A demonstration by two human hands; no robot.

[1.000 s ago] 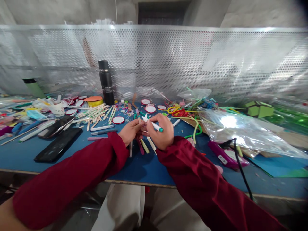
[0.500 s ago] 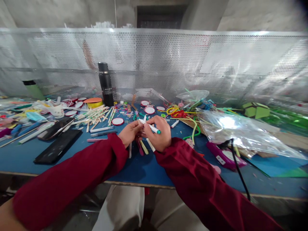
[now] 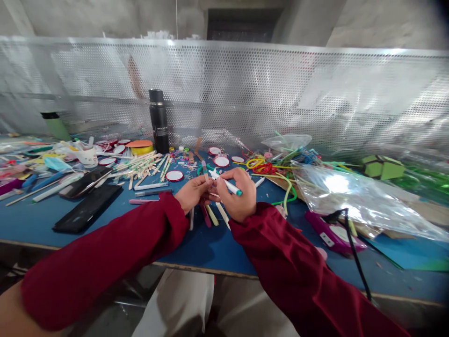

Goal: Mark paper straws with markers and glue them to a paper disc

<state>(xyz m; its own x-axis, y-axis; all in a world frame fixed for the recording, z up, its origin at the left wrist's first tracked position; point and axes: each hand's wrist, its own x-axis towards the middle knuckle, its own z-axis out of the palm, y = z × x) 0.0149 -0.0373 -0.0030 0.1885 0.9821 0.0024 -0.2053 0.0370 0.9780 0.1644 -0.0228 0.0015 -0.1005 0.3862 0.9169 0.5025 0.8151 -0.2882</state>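
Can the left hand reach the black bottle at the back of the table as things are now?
Probably yes. The left hand is shut on sticks, and loose sticks lie low between it and the black bottle, with nothing tall in the way.

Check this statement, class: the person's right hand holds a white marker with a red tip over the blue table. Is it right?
Not quite. In the head view the right hand holds a white marker with a green tip, not red. It is over the blue table.
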